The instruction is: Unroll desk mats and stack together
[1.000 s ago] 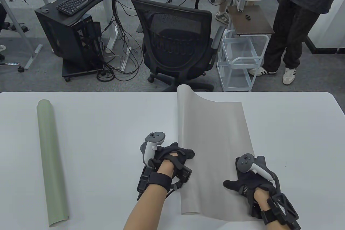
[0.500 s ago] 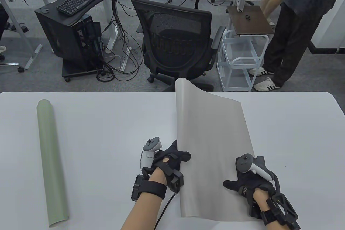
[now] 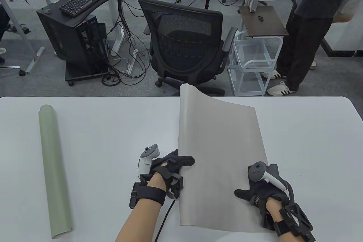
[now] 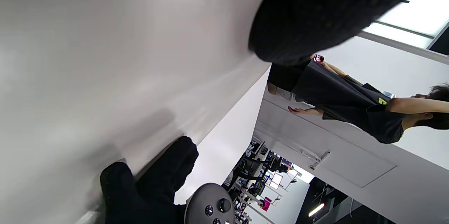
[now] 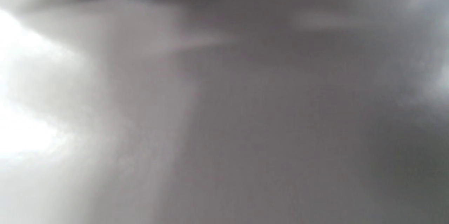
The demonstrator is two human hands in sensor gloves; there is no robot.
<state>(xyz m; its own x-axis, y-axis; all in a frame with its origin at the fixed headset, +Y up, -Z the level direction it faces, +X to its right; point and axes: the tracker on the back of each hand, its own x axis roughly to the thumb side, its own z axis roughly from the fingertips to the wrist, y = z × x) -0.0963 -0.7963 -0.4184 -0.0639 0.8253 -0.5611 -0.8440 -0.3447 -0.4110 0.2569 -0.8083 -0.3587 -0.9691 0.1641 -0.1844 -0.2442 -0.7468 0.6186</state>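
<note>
A grey desk mat [image 3: 221,151] lies partly unrolled on the white table [image 3: 113,128], its left edge raised and curled. My left hand [image 3: 177,162] grips that raised left edge near the front, thumb over the top. My right hand [image 3: 255,189] presses flat on the mat's right front part. A green desk mat [image 3: 54,168] lies rolled up at the table's left, apart from both hands. In the left wrist view the grey mat [image 4: 105,59] fills the frame and my right hand [image 4: 151,185] shows on it. The right wrist view shows only blurred grey mat [image 5: 224,111].
A black office chair [image 3: 184,46] stands just beyond the table's far edge, behind the grey mat. A white wire cart [image 3: 252,63] and a standing person [image 3: 309,26] are at the back right.
My left hand has drawn the grey mat's raised left edge further left, widening the unrolled part. My right hand has stayed pressed in place. The green roll has not moved.
</note>
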